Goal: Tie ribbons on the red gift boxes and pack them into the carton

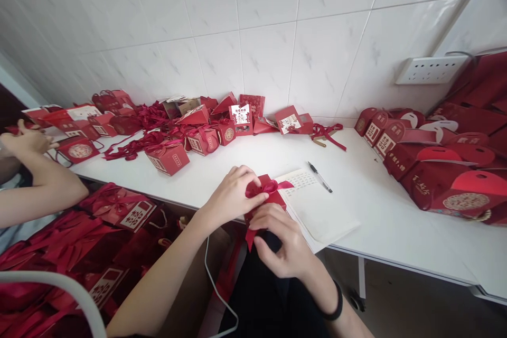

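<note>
A small red gift box (266, 178) stands at the table's front edge, partly hidden by both hands. A glossy red ribbon (271, 186) is looped into a bow on top, with one tail out to the right and another hanging at the front. My left hand (233, 195) is closed, thumb and forefinger pinching the bow's left side. Coming from the right, my right hand (283, 237) has curled fingers against the box's front, the fingertips and thumb at the hanging ribbon tail. Handwritten paper sheets (322, 211) lie beside the box, a black pen (320, 176) just beyond.
Red gift boxes (168, 158) and loose ribbons (137, 145) lie along the wall. More boxes (455, 179) are stacked on the right below a power strip (431, 70). Ribboned boxes (114, 206) fill the lower left. Another person's arm (39, 185) is at the left edge.
</note>
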Demonstrator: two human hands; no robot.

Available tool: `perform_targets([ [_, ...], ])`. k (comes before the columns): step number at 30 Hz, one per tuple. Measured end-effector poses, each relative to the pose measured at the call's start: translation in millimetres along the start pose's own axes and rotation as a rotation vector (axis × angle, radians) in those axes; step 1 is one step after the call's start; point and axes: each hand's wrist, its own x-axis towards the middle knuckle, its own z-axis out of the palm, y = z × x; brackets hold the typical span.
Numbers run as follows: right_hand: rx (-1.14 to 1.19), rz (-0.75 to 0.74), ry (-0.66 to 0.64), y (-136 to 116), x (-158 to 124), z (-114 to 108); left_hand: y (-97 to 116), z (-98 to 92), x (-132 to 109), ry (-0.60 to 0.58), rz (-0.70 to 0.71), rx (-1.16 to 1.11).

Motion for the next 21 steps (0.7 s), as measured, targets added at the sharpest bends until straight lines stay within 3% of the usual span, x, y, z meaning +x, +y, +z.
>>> perform_targets([
  [3,0.035,0.048,0.171,7.0,-0.2,-19.0,-0.5,6.9,1.0,-0.044,-0.037,-0.019],
  [5,-0.114,0.265,0.38,21.1,1.7,-34.4,-3.1,10.2,0.3,-0.037,-0.038,-0.044],
  [6,-0.186,0.411,0.425,29.5,3.6,-41.1,-4.5,11.3,-0.2,-0.031,-0.033,-0.066],
  [8,-0.2,0.678,0.361,44.5,9.0,-49.7,-7.0,12.9,-1.0,-0.018,-0.025,-0.125],
  [11,-0.063,0.882,0.136,52.8,15.8,-50.6,-9.7,15.0,-1.7,0.011,-0.053,-0.202],
  [13,0.007,0.907,0.112,47.5,16.3,-46.8,-11.4,17.0,-2.0,0.037,-0.073,-0.227],
  [17,0.061,0.897,0.188,23.5,8.1,-39.6,-14.8,22.5,-2.1,0.078,-0.102,-0.321],
  [21,0.023,0.994,0.067,-0.2,-1.1,-30.2,-15.6,27.2,-0.5,0.134,-0.144,-0.372],
])
